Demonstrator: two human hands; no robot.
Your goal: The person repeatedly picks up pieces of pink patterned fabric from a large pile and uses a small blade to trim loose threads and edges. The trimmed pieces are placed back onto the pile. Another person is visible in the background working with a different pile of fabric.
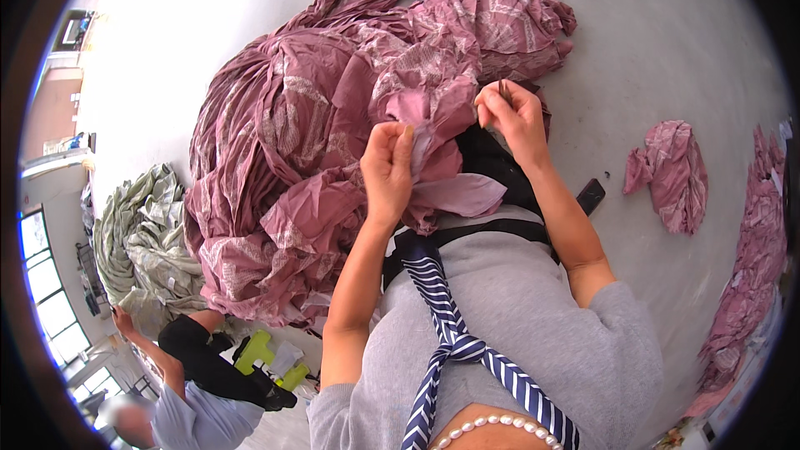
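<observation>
A large heap of dusty-pink patterned fabric (292,117) lies in front of me and spills over my lap. My left hand (387,168) is closed in a pinch on the fabric's edge, where a paler lilac underside (422,137) shows. A little to the right and higher, my right hand (515,123) is closed round a small dark pointed tool (505,93), mostly hidden by the fingers; its kind is unclear. The two hands are apart, with a fold of pink cloth between them. A lilac flap (460,194) hangs below, near my waist.
On the pale floor to the right lie a dark phone-like object (591,197) and a small pink bundle (671,175). More pink cloth (746,283) runs along the far right. At left, another person (208,392) sits by pale green fabric (142,237) and a lime-green stool-like object (257,352).
</observation>
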